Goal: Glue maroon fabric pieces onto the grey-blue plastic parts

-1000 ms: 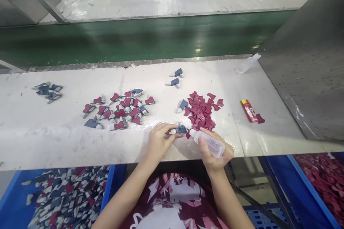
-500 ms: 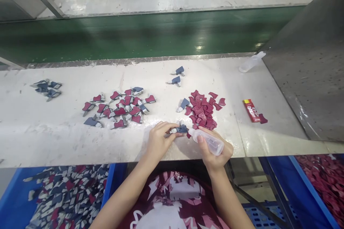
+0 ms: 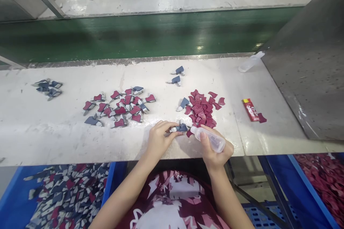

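Between its thumb and fingers, my left hand (image 3: 160,137) pinches a blue-grey part (image 3: 181,127) just above the white table. My right hand (image 3: 217,150) is wrapped round a translucent squeeze bottle (image 3: 212,140), whose thin nozzle points left at that part. Right behind the hands lies a pile of dark red pieces (image 3: 201,109). One blue-grey and white part (image 3: 183,103) rests against the pile's left side. Two similar parts (image 3: 176,80) lie farther back. To the left spreads a group of parts (image 3: 120,109), many with red tops.
Another small cluster of parts (image 3: 48,88) is at the far left. On the right are a red packet (image 3: 250,110) and a second bottle (image 3: 250,62) beside a metal panel (image 3: 309,64). Blue bins (image 3: 107,186) of parts and red pieces (image 3: 322,182) stand below the table edge.
The bottle in my right hand has shifted slightly right, its nozzle a little away from the part. The part in my left hand has tilted slightly and shows more of its top.
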`<control>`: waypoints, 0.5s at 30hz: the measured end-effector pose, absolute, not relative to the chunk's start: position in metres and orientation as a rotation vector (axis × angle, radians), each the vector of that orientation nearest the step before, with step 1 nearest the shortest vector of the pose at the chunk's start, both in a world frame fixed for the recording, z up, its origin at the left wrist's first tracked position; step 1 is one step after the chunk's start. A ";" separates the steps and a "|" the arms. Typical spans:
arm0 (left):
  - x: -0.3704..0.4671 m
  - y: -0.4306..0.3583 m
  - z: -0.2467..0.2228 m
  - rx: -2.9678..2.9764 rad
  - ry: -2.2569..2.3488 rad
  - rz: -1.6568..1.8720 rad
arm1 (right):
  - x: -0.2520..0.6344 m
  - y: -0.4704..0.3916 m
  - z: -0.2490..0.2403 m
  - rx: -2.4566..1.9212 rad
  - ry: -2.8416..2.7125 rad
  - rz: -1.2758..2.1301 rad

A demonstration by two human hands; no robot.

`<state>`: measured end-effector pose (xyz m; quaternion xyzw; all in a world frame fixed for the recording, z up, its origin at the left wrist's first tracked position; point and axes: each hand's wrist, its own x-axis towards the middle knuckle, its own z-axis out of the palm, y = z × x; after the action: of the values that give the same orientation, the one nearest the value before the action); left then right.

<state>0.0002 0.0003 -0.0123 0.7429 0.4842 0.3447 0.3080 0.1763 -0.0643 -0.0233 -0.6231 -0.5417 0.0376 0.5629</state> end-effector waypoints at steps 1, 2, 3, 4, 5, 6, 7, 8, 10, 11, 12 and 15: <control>0.000 0.000 -0.012 1.962 1.280 0.915 | 0.176 -0.065 -0.024 -1.469 -1.263 0.093; 0.001 0.000 -0.011 1.960 1.283 0.917 | 0.176 -0.066 -0.024 -1.471 -1.253 0.096; 0.001 0.000 -0.011 1.957 1.286 0.917 | 0.176 -0.066 -0.025 -1.473 -1.244 0.098; 0.001 0.000 -0.010 1.955 1.286 0.914 | 0.176 -0.067 -0.025 -1.474 -1.238 0.099; 0.001 0.000 -0.010 1.952 1.287 0.910 | 0.176 -0.068 -0.026 -1.477 -1.230 0.101; 0.001 0.000 -0.009 1.949 1.287 0.906 | 0.176 -0.068 -0.026 -1.480 -1.222 0.104; 0.001 0.000 -0.009 1.947 1.286 0.902 | 0.176 -0.069 -0.027 -1.483 -1.211 0.107; 0.001 0.000 -0.009 1.946 1.285 0.900 | 0.176 -0.070 -0.027 -1.485 -1.198 0.113; 0.001 0.000 -0.010 1.946 1.289 0.899 | 0.176 -0.071 -0.027 -1.486 -1.164 0.138; 0.001 0.000 -0.010 1.946 1.291 0.898 | 0.176 -0.071 -0.028 -1.484 -1.148 0.153; 0.001 0.000 -0.011 1.944 1.293 0.898 | 0.176 -0.072 -0.028 -1.483 -1.134 0.168; 0.001 0.000 -0.012 1.934 1.297 0.900 | 0.175 -0.072 -0.027 -1.478 -1.113 0.195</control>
<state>0.0007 -0.0004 -0.0119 0.7348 0.4926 0.3420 0.3168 0.1748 -0.0724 -0.0271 -0.6371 -0.4797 0.0842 0.5974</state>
